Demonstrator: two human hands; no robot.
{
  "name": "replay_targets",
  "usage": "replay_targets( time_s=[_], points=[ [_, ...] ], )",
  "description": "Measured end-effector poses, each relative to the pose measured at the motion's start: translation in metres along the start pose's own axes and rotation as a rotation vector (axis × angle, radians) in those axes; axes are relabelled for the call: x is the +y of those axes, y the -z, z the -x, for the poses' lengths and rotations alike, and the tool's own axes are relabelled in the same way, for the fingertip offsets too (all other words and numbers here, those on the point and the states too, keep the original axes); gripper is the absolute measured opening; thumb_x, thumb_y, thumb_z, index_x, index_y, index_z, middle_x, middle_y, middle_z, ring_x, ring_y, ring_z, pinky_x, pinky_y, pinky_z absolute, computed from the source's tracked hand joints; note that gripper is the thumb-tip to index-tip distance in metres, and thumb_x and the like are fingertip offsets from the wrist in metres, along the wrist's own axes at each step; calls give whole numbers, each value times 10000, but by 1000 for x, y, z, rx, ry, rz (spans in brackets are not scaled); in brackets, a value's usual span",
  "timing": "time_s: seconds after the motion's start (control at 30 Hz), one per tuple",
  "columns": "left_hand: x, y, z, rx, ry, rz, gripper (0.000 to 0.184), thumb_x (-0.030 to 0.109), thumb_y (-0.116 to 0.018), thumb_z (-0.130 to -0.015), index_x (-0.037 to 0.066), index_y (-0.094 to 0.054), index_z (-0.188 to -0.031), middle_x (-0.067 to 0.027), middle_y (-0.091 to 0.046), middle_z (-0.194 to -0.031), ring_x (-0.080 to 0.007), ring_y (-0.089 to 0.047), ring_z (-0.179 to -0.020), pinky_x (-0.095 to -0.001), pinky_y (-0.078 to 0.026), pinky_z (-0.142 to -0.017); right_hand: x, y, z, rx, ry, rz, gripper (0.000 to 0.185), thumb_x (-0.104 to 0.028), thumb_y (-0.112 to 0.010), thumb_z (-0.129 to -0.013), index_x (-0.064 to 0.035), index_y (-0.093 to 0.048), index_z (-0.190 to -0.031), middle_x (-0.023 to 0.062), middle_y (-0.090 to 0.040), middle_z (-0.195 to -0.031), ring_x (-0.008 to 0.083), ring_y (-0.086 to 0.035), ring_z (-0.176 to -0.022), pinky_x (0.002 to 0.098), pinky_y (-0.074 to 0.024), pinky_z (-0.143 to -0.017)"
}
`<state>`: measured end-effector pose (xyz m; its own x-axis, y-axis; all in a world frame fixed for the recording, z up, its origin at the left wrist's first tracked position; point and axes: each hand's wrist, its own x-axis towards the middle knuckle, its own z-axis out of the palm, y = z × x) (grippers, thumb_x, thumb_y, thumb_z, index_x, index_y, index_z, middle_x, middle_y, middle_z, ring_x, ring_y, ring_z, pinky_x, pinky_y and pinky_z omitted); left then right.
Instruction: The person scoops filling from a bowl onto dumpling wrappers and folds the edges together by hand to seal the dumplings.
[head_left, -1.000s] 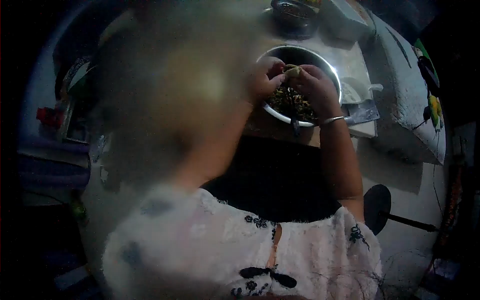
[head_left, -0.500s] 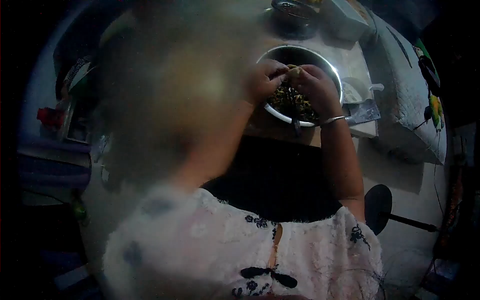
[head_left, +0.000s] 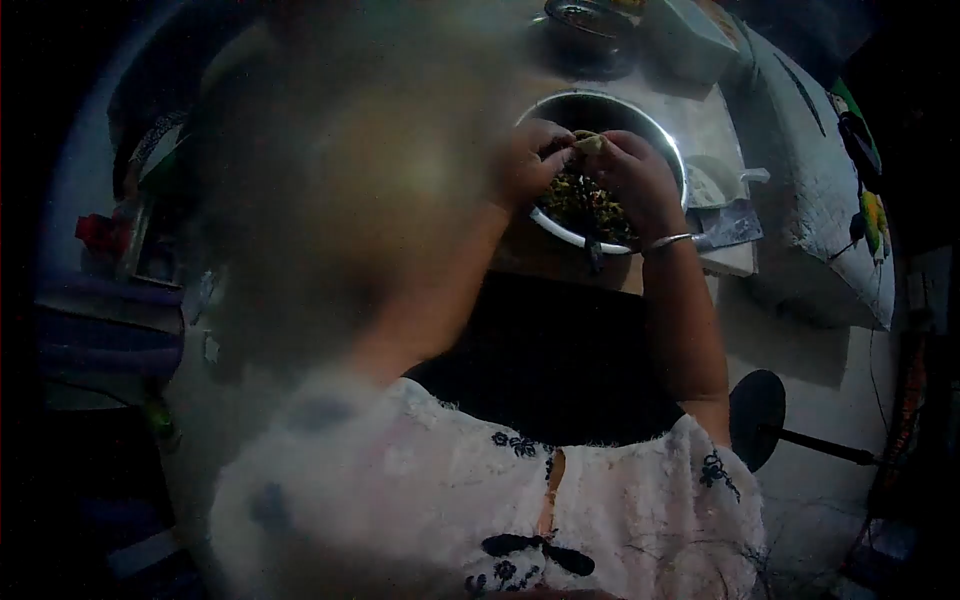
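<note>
Both hands meet over a metal bowl (head_left: pixel 682 165) of chopped green and yellow filling (head_left: pixel 575 208). Between their fingertips is a small pale dumpling (head_left: pixel 590 145), its edge pinched from both sides. My left hand (head_left: pixel 527 165) grips it from the left, thumb and fingers pressed together. From the right, my right hand (head_left: pixel 642 178), with a bangle at the wrist, pinches the other side. The fingers hide part of the dumpling. A dark utensil handle (head_left: pixel 594 255) sticks out over the bowl's near rim.
Right of the bowl lie a clear plastic bag (head_left: pixel 730 225) and a pale round dish (head_left: pixel 708 182). Behind stand a dark lidded pot (head_left: pixel 585 45) and a white box (head_left: pixel 690 45). A large white sack (head_left: pixel 810 210) is at the right. A blur covers the left of the view.
The fingers have shifted slightly around the dumpling, and a little more of its curved edge shows. Both hands stay over the bowl.
</note>
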<state>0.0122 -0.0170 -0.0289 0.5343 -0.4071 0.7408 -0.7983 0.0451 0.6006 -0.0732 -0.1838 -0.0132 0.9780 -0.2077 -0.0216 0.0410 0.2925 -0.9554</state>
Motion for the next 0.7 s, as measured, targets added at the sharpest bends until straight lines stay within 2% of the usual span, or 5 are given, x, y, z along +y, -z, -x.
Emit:
replay_targets(
  time_s=[0.23, 0.3, 0.5, 0.63, 0.7],
  points=[
    [13, 7, -1, -115, 97, -26, 177, 80, -685, -769, 23, -642, -931, -106, -645, -921, -209, -624, -870, -330, -497, -758, -3, -1, 3, -22, 18, -1, 225, -161, -597, -873, -6, -579, -1034, 83, -638, -933, 170, -627, -830, 283, -518, -740],
    [14, 4, -2, -77, 333, 124, 175, 98, -687, -776, 28, -642, -929, -101, -647, -924, -219, -625, -859, -332, -498, -752, -3, -1, 3, -18, 19, -2, 231, -164, -599, -872, -3, -577, -1035, 84, -636, -932, 170, -626, -830, 282, -516, -742],
    [1, 3, 1, -132, 142, -81, 153, 147, -673, -800, 27, -634, -887, -93, -646, -885, -231, -622, -823, -329, -477, -759, -2, -3, 2, -2, -3, 23, 247, -175, -603, -871, 4, -571, -1038, 85, -631, -927, 169, -620, -817, 281, -512, -743],
    [-6, -1, 2, -75, 63, 15, 142, 149, -664, -804, 34, -635, -882, -97, -643, -880, -235, -618, -822, -327, -466, -780, 1, -1, 2, -13, 34, 41, 244, -189, -612, -866, -1, -582, -1018, 78, -632, -910, 161, -617, -808, 272, -509, -733],
    [-8, -1, 1, -41, 33, -84, 149, 93, -688, -728, 47, -631, -858, -113, -644, -834, -252, -632, -776, -328, -505, -674, 1, -1, 3, 9, 26, 42, 244, -192, -618, -861, -2, -585, -1011, 76, -632, -906, 159, -616, -806, 268, -508, -729]
  ],
)
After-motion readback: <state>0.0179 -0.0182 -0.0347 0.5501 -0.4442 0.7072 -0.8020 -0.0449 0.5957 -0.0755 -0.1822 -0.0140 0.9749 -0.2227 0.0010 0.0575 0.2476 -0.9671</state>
